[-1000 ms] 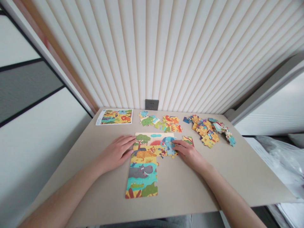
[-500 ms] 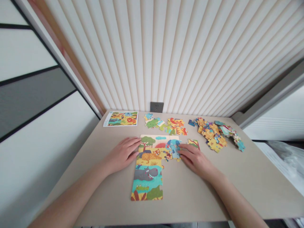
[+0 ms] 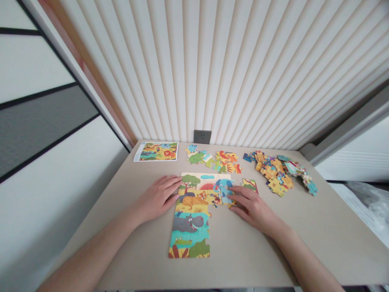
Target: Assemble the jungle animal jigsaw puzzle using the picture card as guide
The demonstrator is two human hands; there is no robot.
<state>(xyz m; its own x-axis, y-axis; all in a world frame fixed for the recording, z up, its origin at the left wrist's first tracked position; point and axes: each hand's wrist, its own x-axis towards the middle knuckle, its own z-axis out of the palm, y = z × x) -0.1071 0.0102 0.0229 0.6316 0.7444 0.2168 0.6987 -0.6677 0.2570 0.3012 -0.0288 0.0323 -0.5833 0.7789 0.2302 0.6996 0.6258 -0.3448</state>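
A partly built jungle jigsaw puzzle (image 3: 191, 215) lies flat on the table, with a hippo, a leopard and a tree showing. My left hand (image 3: 159, 197) rests flat against its left edge, fingertips touching the pieces. My right hand (image 3: 253, 209) lies on the table to the right, its fingertips on a blue elephant piece (image 3: 224, 192) at the puzzle's right side. Neither hand lifts anything. Just beyond my right fingers sits a loose puzzle piece (image 3: 250, 185), apart from the puzzle.
A printed picture card (image 3: 156, 151) lies at the back left of the beige table (image 3: 267, 239). Loose pieces (image 3: 212, 160) are spread at the back middle, and a heap of pieces (image 3: 273, 172) sits at the back right. A wall socket (image 3: 202, 136) is behind them.
The whole view has shifted slightly as my head moved. Both hands stay in about the same place on the puzzle, and no piece has visibly been lifted.
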